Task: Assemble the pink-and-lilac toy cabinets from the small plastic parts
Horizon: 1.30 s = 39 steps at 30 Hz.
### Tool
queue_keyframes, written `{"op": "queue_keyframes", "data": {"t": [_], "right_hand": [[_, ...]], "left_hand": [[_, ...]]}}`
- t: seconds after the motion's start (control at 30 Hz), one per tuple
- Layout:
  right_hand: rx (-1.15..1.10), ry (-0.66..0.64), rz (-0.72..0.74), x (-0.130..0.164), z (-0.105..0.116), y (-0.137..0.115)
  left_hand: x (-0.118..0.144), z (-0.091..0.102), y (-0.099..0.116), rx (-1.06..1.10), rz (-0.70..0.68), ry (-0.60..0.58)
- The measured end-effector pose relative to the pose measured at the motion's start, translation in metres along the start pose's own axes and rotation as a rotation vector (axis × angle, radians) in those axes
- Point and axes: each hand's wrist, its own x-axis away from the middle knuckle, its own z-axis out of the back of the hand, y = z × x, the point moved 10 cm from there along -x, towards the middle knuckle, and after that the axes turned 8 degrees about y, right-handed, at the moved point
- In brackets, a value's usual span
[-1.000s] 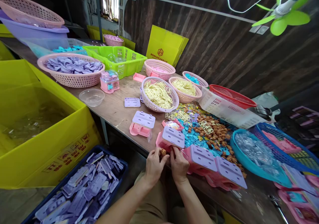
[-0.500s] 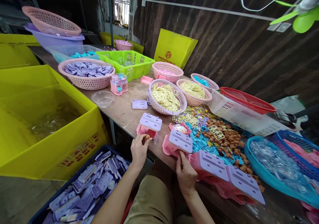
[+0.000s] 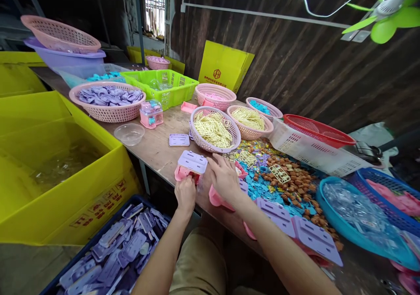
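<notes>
My right hand [image 3: 225,179] has left the near pink toy case [image 3: 219,197] and now reaches left, fingers spread and empty, toward the lavender-lidded pink case [image 3: 191,166] at the table's near edge, where my left hand [image 3: 185,194] pinches its front.

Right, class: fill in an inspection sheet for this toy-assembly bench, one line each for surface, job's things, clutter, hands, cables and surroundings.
Surface: wooden table, worn, crowded on the right.
Job's things: pink toy base with purple lid; a second one lies beside it.
Clutter: basket of cream frames, loose brown and blue pieces, clear bowl.
Hands: left hand touches the base's near edge; right hand reaches over beside it.
Cables: white cable on wall.
Surroundings: yellow bin, crate of purple lids, green fan.
</notes>
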Motion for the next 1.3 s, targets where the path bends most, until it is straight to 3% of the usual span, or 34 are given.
{"op": "queue_keyframes", "data": {"t": [0.1,0.17,0.57,0.7,0.83,1.03,1.2,1.3], "right_hand": [[-0.042,-0.263,-0.006,-0.018,-0.04,0.002],[-0.078,-0.354,-0.004,-0.02,-0.055,0.001],[-0.133,-0.35,-0.007,-0.021,-0.057,0.005],[-0.171,-0.338,-0.012,-0.018,-0.048,0.006],[-0.278,-0.197,-0.014,-0.016,-0.016,0.015],[-0.41,0.076,-0.019,0.013,0.061,0.05],[-0.294,0.209,-0.155,0.07,0.128,0.109],[-0.165,0.269,-0.311,0.124,0.161,0.161]], "left_hand": [[0.001,-0.002,0.002,-0.003,0.012,0.008],[0.001,-0.003,0.002,-0.001,0.019,0.015],[0.002,-0.006,-0.008,0.03,0.054,0.079],[0.002,-0.006,-0.007,0.04,0.034,0.086],[0.004,0.0,-0.008,0.079,0.033,0.115],[0.002,0.002,-0.013,0.066,0.074,0.111],[-0.002,0.004,-0.013,0.08,0.086,0.039],[0.001,0.021,-0.015,0.132,0.119,0.081]]}}
